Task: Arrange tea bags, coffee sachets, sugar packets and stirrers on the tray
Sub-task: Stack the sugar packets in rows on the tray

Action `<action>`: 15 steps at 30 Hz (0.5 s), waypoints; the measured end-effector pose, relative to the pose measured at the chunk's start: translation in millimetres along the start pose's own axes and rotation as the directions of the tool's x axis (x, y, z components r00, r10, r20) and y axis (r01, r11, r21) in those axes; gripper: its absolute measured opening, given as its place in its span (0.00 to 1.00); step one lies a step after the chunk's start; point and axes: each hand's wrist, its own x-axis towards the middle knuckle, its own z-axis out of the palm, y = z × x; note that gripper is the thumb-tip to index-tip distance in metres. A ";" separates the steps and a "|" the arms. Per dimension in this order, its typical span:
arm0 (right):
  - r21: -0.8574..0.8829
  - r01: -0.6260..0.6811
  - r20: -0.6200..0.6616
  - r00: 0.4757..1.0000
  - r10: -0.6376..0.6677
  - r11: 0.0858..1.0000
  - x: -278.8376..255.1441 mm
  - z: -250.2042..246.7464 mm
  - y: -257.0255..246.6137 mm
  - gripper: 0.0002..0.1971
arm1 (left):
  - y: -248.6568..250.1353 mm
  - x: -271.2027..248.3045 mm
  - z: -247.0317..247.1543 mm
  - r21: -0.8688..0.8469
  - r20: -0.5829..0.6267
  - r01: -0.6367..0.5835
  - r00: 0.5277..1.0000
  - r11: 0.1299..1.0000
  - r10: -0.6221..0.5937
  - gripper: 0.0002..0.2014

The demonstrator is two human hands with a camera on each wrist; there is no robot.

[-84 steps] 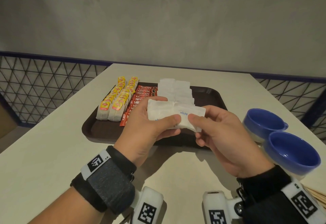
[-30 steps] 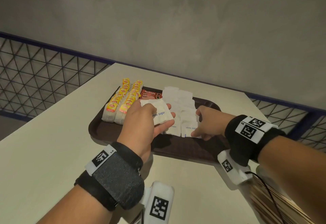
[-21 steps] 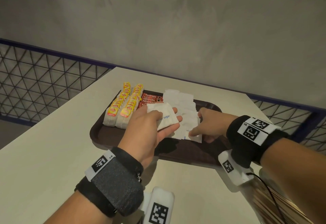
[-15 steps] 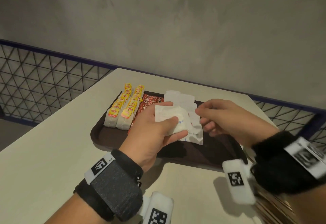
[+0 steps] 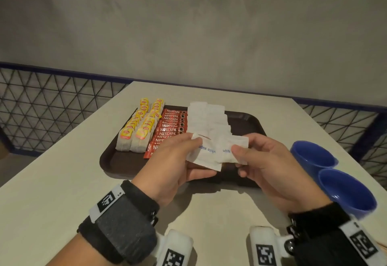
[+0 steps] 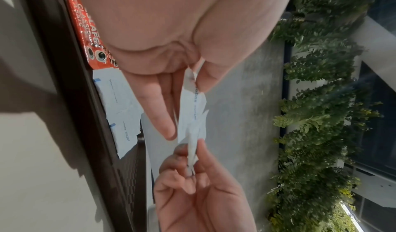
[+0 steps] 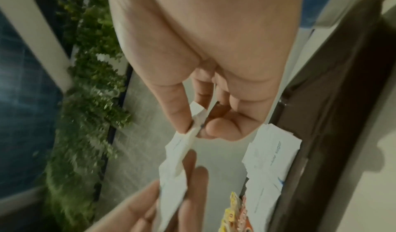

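Above the tray's (image 5: 117, 161) near edge, my left hand (image 5: 167, 165) grips the sugar packets (image 5: 206, 153) between thumb and fingers; my right hand (image 5: 266, 165) pinches one packet's (image 5: 232, 149) end.

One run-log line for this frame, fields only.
left hand: holds sugar packets | right hand: pinches one packet from that stack | tray: tea bags, coffee sachets, sugar rows | stirrers: none placed

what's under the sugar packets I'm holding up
The tray, with laid sugar packets and coffee sachets behind. Both hands cover the tray floor directly beneath.
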 end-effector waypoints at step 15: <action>-0.011 -0.071 0.235 0.969 0.071 0.997 -11.2 4.4 5.5 0.08 | -4.5 -4.3 -0.4 0.263 0.000 -0.078 0.997 0.962 0.081 0.10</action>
